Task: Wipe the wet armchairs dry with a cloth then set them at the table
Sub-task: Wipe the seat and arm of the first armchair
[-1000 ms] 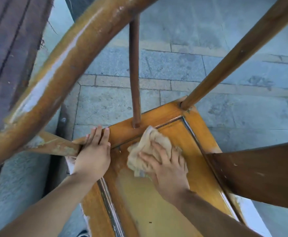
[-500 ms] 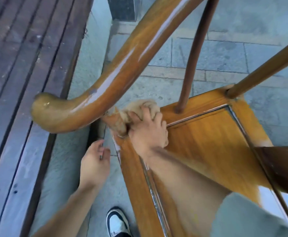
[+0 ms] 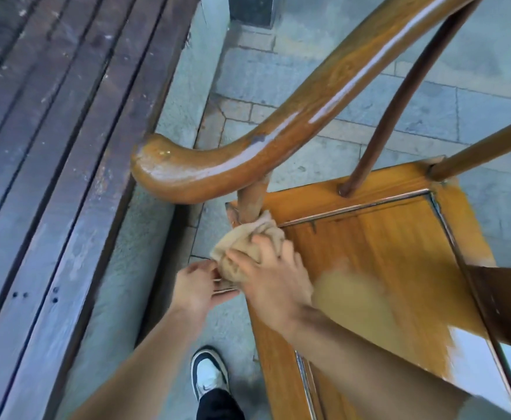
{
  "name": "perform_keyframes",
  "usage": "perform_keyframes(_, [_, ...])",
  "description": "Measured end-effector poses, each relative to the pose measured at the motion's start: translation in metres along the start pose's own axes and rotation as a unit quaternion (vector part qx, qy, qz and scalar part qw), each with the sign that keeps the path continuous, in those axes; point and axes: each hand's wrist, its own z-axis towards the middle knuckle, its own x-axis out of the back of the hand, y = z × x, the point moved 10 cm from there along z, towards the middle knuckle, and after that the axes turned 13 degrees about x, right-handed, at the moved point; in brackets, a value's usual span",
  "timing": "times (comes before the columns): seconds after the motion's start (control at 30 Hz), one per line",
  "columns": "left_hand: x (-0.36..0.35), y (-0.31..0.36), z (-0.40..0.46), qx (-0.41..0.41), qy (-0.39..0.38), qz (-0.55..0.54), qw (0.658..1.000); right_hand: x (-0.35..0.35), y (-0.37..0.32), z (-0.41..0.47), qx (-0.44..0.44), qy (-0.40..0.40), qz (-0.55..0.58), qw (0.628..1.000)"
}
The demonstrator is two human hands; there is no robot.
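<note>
Left hand [image 3: 198, 286] now up at seat edge beside cloth [image 3: 243, 248], fingers curled on rim, likely steadying armchair [image 3: 378, 256]; right hand [image 3: 274, 275] pulls bunched cloth back from armrest post [image 3: 251, 198], fingers clamped over it, drying corner frame

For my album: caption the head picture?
Right hand wipes the armchair seat corner with a cloth.
</note>
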Motion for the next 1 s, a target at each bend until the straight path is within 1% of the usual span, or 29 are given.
perform_keyframes(0.03, [0.01, 0.004, 0.003, -0.01, 0.021, -0.003, 1.0, 0.002, -0.006, 0.005, 0.013, 0.006, 0.0, 1.0])
perform_keyframes(0.07, [0.019, 0.008, 0.006, -0.031, 0.057, 0.021, 0.998, 0.005, -0.005, 0.006, 0.043, 0.006, -0.004, 0.999])
perform_keyframes(0.13, [0.025, 0.023, 0.001, -0.094, 0.119, 0.123, 0.981, 0.01, 0.005, -0.003, 0.156, -0.017, -0.025, 0.987])
perform_keyframes(0.17, [0.017, 0.025, -0.005, -0.127, 0.127, 0.177, 0.968, 0.012, 0.021, -0.013, 0.201, -0.041, -0.043, 0.978])
perform_keyframes(0.2, [0.004, 0.029, -0.014, -0.17, 0.127, 0.234, 0.949, 0.017, 0.044, -0.017, 0.216, -0.054, -0.062, 0.973])
perform_keyframes(0.23, [-0.01, 0.034, -0.025, -0.228, 0.138, 0.296, 0.917, 0.026, 0.074, -0.017, 0.196, -0.056, -0.07, 0.977])
perform_keyframes(0.3, [-0.045, 0.043, -0.049, -0.353, 0.16, 0.391, 0.835, 0.049, 0.135, -0.019, 0.11, -0.033, -0.046, 0.992])
perform_keyframes(0.33, [-0.061, 0.042, -0.056, -0.388, 0.159, 0.42, 0.805, 0.054, 0.158, -0.026, 0.064, -0.021, -0.025, 0.997])
perform_keyframes(0.37, [-0.073, 0.04, -0.058, -0.401, 0.155, 0.446, 0.785, 0.052, 0.172, -0.037, 0.029, -0.007, -0.01, 0.999])
perform_keyframes(0.43, [-0.089, 0.028, -0.056, -0.389, 0.15, 0.49, 0.766, 0.039, 0.177, -0.071, -0.05, 0.039, 0.007, 0.998])
perform_keyframes(0.5, [-0.09, 0.021, -0.058, -0.379, 0.157, 0.502, 0.761, 0.016, 0.153, -0.109, -0.148, 0.087, 0.008, 0.985])
perform_keyframes(0.53, [-0.089, 0.021, -0.061, -0.385, 0.162, 0.504, 0.756, 0.002, 0.131, -0.123, -0.173, 0.097, 0.009, 0.98])
perform_keyframes(0.57, [-0.088, 0.024, -0.063, -0.392, 0.163, 0.508, 0.75, -0.009, 0.104, -0.13, -0.172, 0.097, 0.01, 0.98])
perform_keyframes(0.6, [-0.086, 0.028, -0.064, -0.397, 0.162, 0.513, 0.744, -0.017, 0.079, -0.132, -0.146, 0.093, 0.008, 0.985])
perform_keyframes(0.67, [-0.083, 0.038, -0.065, -0.402, 0.154, 0.529, 0.731, -0.019, 0.049, -0.129, -0.063, 0.087, -0.014, 0.994])
perform_keyframes(0.7, [-0.083, 0.042, -0.065, -0.404, 0.151, 0.539, 0.724, -0.015, 0.047, -0.124, -0.02, 0.079, -0.029, 0.996])
perform_keyframes(0.77, [-0.085, 0.045, -0.065, -0.405, 0.144, 0.555, 0.713, -0.005, 0.068, -0.111, 0.047, 0.037, -0.067, 0.996])
perform_keyframes(0.8, [-0.086, 0.046, -0.066, -0.407, 0.142, 0.559, 0.708, 0.002, 0.087, -0.104, 0.059, 0.021, -0.076, 0.995])
perform_keyframes(0.83, [-0.086, 0.045, -0.067, -0.409, 0.138, 0.561, 0.707, 0.011, 0.111, -0.099, 0.04, 0.019, -0.078, 0.996])
perform_keyframes(0.9, [-0.089, 0.043, -0.067, -0.405, 0.131, 0.571, 0.702, 0.031, 0.165, -0.092, -0.053, 0.055, -0.081, 0.994])
perform_keyframes(0.93, [-0.089, 0.039, -0.066, -0.399, 0.125, 0.579, 0.699, 0.036, 0.184, -0.096, -0.1, 0.076, -0.072, 0.989])
perform_keyframes(1.0, [-0.087, 0.037, -0.063, -0.39, 0.123, 0.588, 0.698, 0.042, 0.206, -0.107, -0.153, 0.107, -0.067, 0.98])
